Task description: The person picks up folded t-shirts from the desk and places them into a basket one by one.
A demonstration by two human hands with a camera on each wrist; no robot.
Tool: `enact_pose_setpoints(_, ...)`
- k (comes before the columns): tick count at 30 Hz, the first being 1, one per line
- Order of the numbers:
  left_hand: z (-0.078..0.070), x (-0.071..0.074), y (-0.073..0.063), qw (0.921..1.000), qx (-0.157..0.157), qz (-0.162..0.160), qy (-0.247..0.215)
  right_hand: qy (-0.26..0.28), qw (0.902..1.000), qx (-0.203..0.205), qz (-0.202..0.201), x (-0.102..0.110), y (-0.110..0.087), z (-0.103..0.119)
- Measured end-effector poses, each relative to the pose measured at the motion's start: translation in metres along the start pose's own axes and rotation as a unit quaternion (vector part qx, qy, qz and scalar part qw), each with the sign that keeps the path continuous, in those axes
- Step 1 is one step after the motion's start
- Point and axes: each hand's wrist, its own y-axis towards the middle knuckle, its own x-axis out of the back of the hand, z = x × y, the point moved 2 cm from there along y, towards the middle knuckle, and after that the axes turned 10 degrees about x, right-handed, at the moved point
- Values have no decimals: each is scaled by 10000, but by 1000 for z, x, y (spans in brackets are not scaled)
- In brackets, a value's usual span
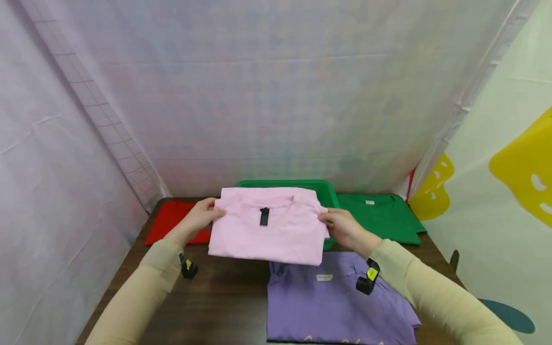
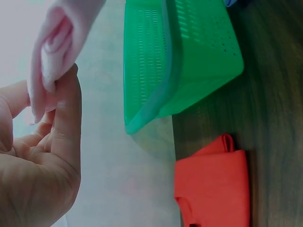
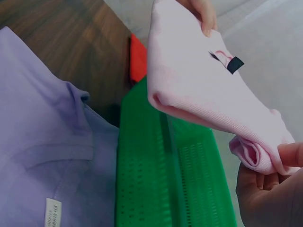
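Observation:
A folded pink T-shirt (image 1: 263,235) with a black neck label is held up in the air, overlapping the green basket (image 1: 284,183) in the head view. My left hand (image 1: 200,218) pinches its left edge between thumb and fingers. At the opposite edge, my right hand (image 1: 345,227) pinches the rolled fold of the shirt (image 3: 203,85). The left wrist view has the left hand (image 2: 47,151) gripping a pink fold, with the perforated basket (image 2: 203,71) beyond it. Below the right forearm lies a purple T-shirt (image 1: 336,306) with a white label.
On the table's left lies a folded red T-shirt (image 1: 168,223). A green T-shirt (image 1: 379,218) lies right of the basket. Brown wood shows on the table (image 1: 207,302) at front left. A pale curtain (image 1: 276,96) hangs behind, with white sheets at both sides.

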Motion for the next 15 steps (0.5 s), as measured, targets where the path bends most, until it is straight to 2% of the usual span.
enact_pose_setpoints(7, -9, -9, 12, 9998, -76, 82, -162, -12, 10000, -72, -27, 10, 7, 10)
enact_pose_setpoints(15, -21, -17, 18, 9993, -78, 6, -372, 43, 9999, -93, -92, 19, 13, 27)
